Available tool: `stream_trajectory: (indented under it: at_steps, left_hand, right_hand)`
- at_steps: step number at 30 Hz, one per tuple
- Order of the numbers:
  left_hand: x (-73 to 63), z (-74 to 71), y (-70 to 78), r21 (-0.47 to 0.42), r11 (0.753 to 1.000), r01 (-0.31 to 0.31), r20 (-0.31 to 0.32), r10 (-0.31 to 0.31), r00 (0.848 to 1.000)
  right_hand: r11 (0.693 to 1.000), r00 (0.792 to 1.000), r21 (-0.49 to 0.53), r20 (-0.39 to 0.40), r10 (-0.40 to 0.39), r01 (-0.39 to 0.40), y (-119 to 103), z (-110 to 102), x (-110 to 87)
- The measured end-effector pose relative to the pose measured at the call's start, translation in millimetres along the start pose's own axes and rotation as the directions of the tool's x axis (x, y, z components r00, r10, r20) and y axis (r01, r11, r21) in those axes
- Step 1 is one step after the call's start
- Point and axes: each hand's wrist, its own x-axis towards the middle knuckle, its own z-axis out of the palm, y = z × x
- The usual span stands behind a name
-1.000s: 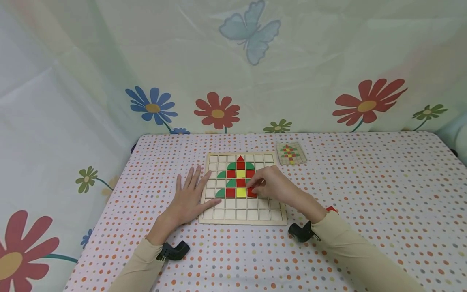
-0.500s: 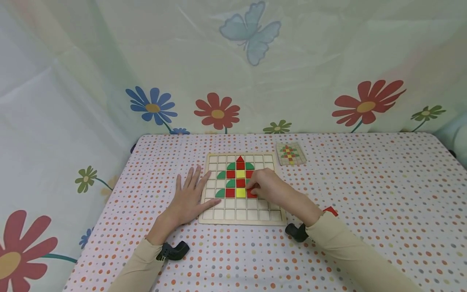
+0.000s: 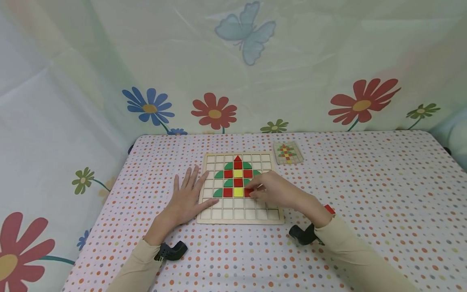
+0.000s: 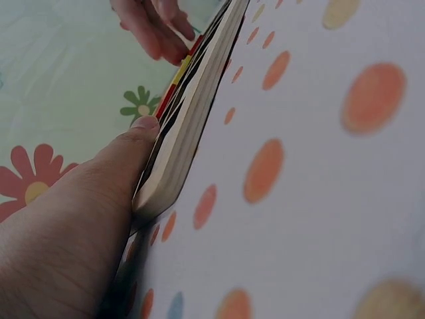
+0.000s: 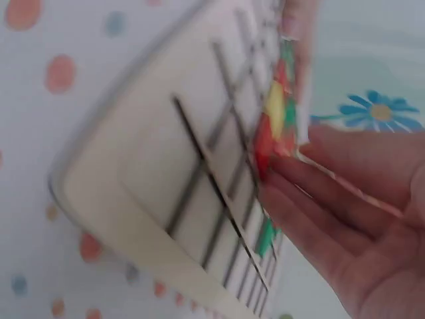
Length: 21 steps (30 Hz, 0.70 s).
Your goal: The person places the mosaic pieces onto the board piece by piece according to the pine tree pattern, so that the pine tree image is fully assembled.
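Note:
A wooden grid board (image 3: 240, 222) lies on the table, with red, yellow and green tiles forming a stepped tree shape topped by a red triangle (image 3: 238, 158). My left hand (image 3: 187, 200) rests spread at the board's left edge, its thumb lying over the lower left cells. In the left wrist view that thumb (image 4: 143, 124) crosses the rim. At the tree's lower right, my right hand (image 3: 275, 190) pinches a red square tile (image 3: 247, 192) between thumb and fingertips. The right wrist view, somewhat blurred, shows the fingertips at this red tile (image 5: 263, 149). The hand covers cells to the right.
A pattern card (image 3: 288, 153) with a similar tree lies beyond the board's top right corner. A red piece (image 3: 329, 209) shows beside the right wrist, partly hidden. The dotted table (image 3: 383, 182) meets a flowered backdrop (image 3: 310, 61).
My right fingers stay at the red square tile, parting slightly. The right hand has shifted a little, and a green tile on the right shows more. The left hand keeps its place.

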Motion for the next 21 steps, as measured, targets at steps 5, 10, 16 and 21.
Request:
stream_trajectory:
  at_steps: [5, 10, 16, 21]
  left_hand:
    - [0.0, 0.0, -0.2, 0.000, 1.000, -0.003, -0.004, 0.003, 1.000]
    - [0.4, 1.3, -0.8, 0.015, 1.000, 0.010, 0.004, -0.010, 1.000]
    - [0.9, 1.8, -0.3, 0.021, 1.000, 0.015, 0.003, -0.015, 1.000]
    - [1.6, 2.0, -1.1, 0.022, 1.000, 0.004, -0.004, -0.003, 1.000]
  right_hand:
    - [0.998, 0.999, 0.055, 0.039, -0.021, 0.019, 2.6, -16.2, -19.2]
    - [1.000, 0.998, 0.009, 0.053, 0.028, -0.029, 7.5, -30.0, -45.5]
    - [0.989, 0.990, -0.087, 0.065, 0.127, -0.121, 27.7, -36.2, -84.9]
    - [0.986, 0.994, -0.130, 0.037, 0.107, -0.102, 52.3, -35.2, -117.7]
